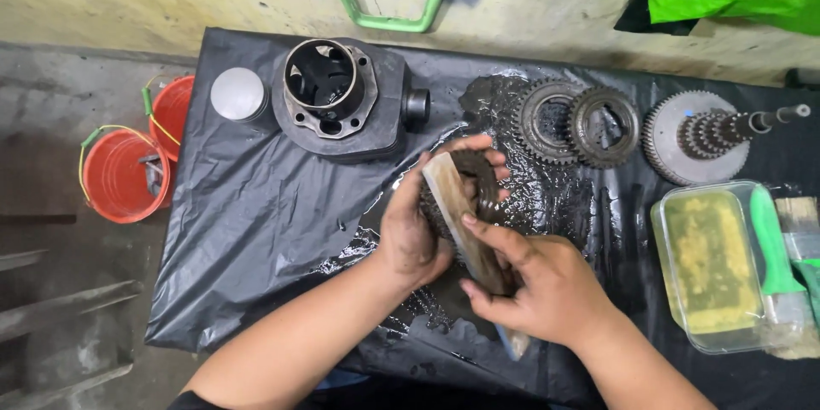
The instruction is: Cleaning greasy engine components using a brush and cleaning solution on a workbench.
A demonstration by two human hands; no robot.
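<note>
A: Where is the gear (465, 179) sitting right now?

B: It is sitting in the middle of the frame, lifted just above the black plastic sheet (256, 222) covering the worktop. The left hand (414, 235) is cupping it from the left, fingers curling over the toothed rim.

A: And the right hand (538, 286)?

B: Its grip is closing around the handle of a paintbrush (461, 222), index finger pressing along the wood, with the brush lying across the gear's face.

A: How is that gear going to handle?

B: I am judging it as solid steel: heavy for its size, stiff, not fragile. It is looking wet and oily, like the sheet around it, so it is probably slippery. The teeth are giving the fingers purchase, so gripping by the rim, as now, seems safest.

A: Anything nearby?

B: Two more gears (581, 124) are lying just beyond it, a gear shaft (709, 137) at the upper right, a cylinder (337, 98) at the upper left.
</note>
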